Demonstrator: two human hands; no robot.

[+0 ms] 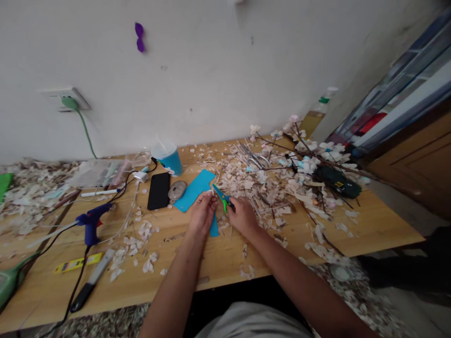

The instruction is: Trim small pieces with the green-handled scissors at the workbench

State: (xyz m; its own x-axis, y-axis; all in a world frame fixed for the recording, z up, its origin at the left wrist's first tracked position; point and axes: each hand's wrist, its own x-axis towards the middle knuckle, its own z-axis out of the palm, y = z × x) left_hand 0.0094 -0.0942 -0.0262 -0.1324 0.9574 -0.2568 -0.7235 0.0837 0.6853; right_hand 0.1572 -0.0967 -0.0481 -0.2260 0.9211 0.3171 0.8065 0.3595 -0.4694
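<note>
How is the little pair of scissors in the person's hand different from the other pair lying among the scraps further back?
The green scissors have bright green handles with blue blades; the metal scissors look plain grey. The green scissors are gripped in the right hand, over a blue sheet that the left hand steadies; the metal scissors lie untouched in the paper scraps. Both are over the wooden table.

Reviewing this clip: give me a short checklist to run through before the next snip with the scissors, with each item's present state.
1. Right hand grips the green scissors: ok.
2. Left hand holds the blue sheet at the blades: ok.
3. Left fingers out of the blade path: cannot tell, they sit very close to the tip.
4. Sheet free of the phone and the grey mouse: cannot tell, the mouse touches or overlaps its edge.
5. Blue glue gun away from both hands: ok.
6. Table around the hands free of scraps: not ok, shavings litter it.
</note>
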